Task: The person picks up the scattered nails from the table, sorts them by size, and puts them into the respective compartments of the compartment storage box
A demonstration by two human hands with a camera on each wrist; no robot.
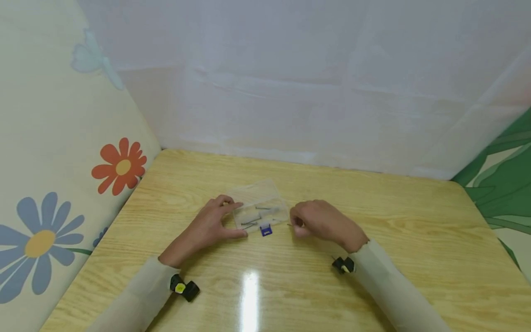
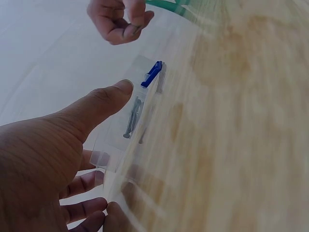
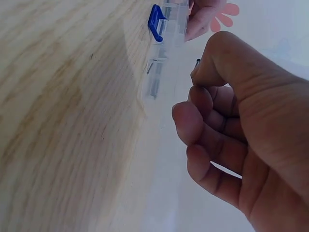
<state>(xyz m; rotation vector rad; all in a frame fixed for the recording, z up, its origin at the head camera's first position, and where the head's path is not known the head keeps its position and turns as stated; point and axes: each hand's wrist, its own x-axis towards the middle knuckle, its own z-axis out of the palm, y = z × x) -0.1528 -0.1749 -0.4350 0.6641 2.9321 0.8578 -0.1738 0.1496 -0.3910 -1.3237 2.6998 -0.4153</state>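
Observation:
A clear plastic box [image 1: 236,216] with a blue latch [image 1: 266,230] at its front lies on the table, its transparent lid [image 1: 259,190] tilted back behind it. Several grey nails [image 1: 251,221] lie inside, also visible through the wall as nails [image 2: 133,118] in the left wrist view. My left hand [image 1: 211,221] holds the box's left end, thumb at the front and fingers toward the back. Just right of the box, my right hand [image 1: 317,221] pinches a small nail [image 3: 197,63] between thumb and index finger; most of it is hidden by the fingertips.
The wooden table [image 1: 290,295] meets a pale cloth [image 1: 290,115] at the back. Flower-printed cloth [image 1: 41,161] hangs on the left, and green leaf print [image 1: 506,175] on the right.

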